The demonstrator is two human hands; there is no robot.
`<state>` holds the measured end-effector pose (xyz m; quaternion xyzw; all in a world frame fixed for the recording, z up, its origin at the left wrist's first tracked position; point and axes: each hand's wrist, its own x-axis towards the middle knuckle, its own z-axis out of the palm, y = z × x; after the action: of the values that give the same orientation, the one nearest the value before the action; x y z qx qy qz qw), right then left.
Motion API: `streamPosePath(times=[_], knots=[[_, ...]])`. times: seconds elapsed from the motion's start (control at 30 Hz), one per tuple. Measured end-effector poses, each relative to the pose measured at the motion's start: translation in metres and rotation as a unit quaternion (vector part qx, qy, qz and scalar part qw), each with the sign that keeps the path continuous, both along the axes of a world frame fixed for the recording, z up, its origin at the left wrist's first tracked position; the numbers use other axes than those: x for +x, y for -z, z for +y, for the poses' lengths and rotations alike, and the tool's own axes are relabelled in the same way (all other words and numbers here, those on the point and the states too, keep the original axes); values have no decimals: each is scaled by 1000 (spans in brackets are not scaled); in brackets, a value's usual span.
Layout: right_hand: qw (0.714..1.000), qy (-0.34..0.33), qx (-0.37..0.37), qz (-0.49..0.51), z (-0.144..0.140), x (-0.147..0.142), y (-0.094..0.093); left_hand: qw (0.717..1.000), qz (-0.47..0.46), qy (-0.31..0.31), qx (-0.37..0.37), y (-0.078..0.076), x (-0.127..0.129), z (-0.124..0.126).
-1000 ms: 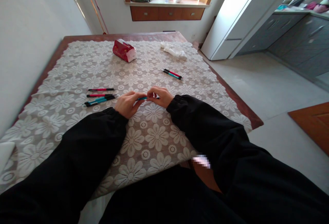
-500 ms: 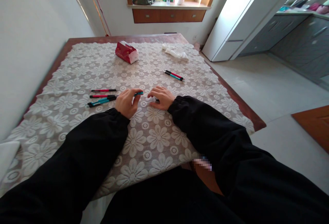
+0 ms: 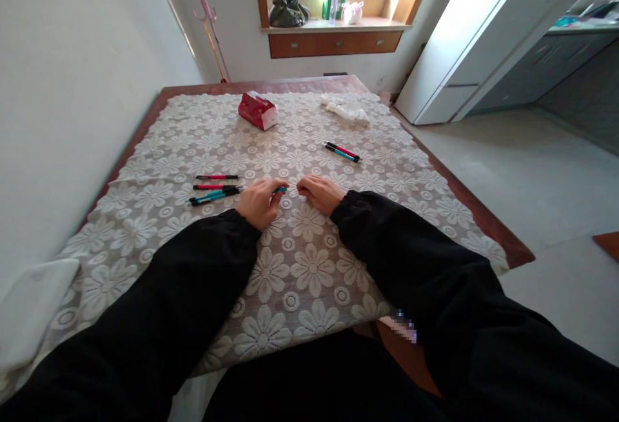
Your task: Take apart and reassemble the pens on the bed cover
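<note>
Pinched between thumb and fingertips, a short teal pen barrel [image 3: 280, 190] sticks out of my left hand [image 3: 260, 204]; the rest of it is hidden by the fingers. My right hand [image 3: 320, 193] is closed just to the right, its fingertips a small gap from the barrel's end. Whatever it grips is too small or hidden to make out. Left of my left hand lie a thin red pen [image 3: 216, 177], a red and black pen [image 3: 213, 187] and teal and black pens [image 3: 213, 197]. A red pen [image 3: 342, 149] and a teal pen [image 3: 341, 153] lie side by side beyond my right hand.
A lace tablecloth [image 3: 265, 273] with flowers covers the wooden table. Toward the far edge are a red tissue pack [image 3: 258, 111] and a crumpled white plastic bag [image 3: 345, 111]. A white padded object [image 3: 36, 312], perhaps a chair back, stands at the near left.
The view has shifted, moving everything right and slightly down. My right fingers have closed into a pinch and come nearer the left hand, which keeps hold of the teal pen barrel.
</note>
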<state>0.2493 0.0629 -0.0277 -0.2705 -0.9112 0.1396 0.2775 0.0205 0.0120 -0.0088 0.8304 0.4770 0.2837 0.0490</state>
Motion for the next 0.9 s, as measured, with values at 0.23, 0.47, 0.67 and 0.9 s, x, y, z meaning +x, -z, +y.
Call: streamPosePath(times=[0.23,0.47,0.67,0.9], knots=[[1000,13,5,27,-5,1,-4,999,17,30,-24,2,1,0],[998,0,65,-1,-8,-2,-6,997,-10,68,-22,7,0,2],[994,-44,100,18,-24,-12,-13,994,-58,63,-67,9,0,2],[991,-62,102,63,-21,-9,-14,992,-80,59,-73,6,1,1]])
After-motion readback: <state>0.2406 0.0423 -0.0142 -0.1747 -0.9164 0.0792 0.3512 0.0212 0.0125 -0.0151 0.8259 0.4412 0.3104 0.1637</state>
